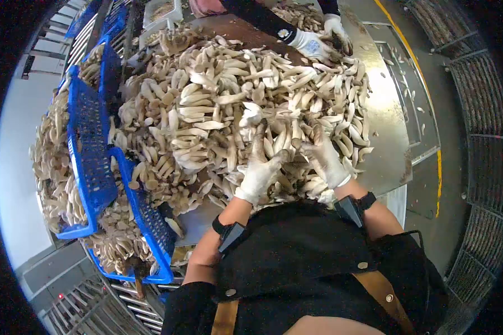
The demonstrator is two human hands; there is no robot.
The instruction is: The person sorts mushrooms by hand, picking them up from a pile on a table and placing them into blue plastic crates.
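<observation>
A big heap of pale king oyster mushrooms [198,100] with grey-brown caps covers the metal table in front of me. My left hand [260,170], in a white glove with soiled fingers, lies on the near side of the heap. Its fingers point away from me and the thumb stretches to the right. Close by, my right hand [327,159], gloved the same way, touches the heap with its fingers extended and its thumb apart. Several mushrooms lie between the two hands. Neither hand shows a clear grip on one.
Blue plastic baskets [86,151] full of mushrooms stand at the left. Across the table, a co-worker's gloved hands [318,44] handle mushrooms. A white tub [162,14] sits at the far left. The metal table's [385,123] right edge borders a floor with a yellow line [439,184]; racks [480,100] stand beyond.
</observation>
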